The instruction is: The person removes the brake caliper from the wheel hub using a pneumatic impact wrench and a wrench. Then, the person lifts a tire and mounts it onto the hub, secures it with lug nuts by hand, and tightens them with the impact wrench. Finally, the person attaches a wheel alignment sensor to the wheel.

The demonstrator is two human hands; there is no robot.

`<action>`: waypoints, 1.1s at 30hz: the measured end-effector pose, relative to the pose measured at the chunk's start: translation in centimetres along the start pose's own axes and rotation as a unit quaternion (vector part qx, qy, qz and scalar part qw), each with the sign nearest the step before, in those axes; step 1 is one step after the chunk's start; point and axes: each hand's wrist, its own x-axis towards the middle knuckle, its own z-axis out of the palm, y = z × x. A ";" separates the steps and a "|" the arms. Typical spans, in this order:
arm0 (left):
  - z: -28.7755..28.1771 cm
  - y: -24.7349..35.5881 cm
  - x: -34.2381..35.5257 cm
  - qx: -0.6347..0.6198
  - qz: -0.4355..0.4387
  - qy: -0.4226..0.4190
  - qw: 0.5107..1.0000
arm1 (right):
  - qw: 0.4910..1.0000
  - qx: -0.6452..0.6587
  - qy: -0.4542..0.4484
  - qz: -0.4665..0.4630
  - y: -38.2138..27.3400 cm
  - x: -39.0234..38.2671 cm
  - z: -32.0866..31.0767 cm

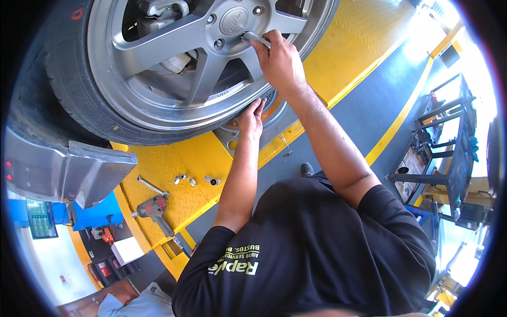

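A grey alloy wheel [158,52] with a black tire [71,87] fills the upper left, mounted on a car. My right hand [281,61] is at the wheel's hub, its fingers closed round a short silver metal piece [255,39] whose tip meets a lug hole below the center cap [233,21]. Whether the piece is a socket or a lug nut, I cannot tell. Under the tire's lower edge, my left hand [250,120] reaches up with fingers stretched out against the rubber. Several small silver lug nuts or sockets [212,180] lie on the yellow platform [200,158].
A cordless impact wrench [155,208] and a silver metal bar tool [152,186] lie on the platform's left part. The car's dark bumper [63,166] juts in at left. A dark metal cart [449,153] stands at right. Another person's blue sleeve [113,305] shows at lower left.
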 end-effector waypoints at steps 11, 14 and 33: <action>0.1 0.2 0.0 -0.030 0.003 -0.001 1.000 | 0.997 0.010 0.074 -0.009 -0.1 0.1 0.9; 0.2 0.1 -0.1 -0.037 0.004 -0.004 0.999 | 0.991 0.004 0.123 -0.058 0.1 0.0 1.1; 0.2 -0.3 0.5 -0.064 -0.001 -0.010 0.998 | 0.994 0.041 0.088 -0.042 -0.3 -0.3 1.1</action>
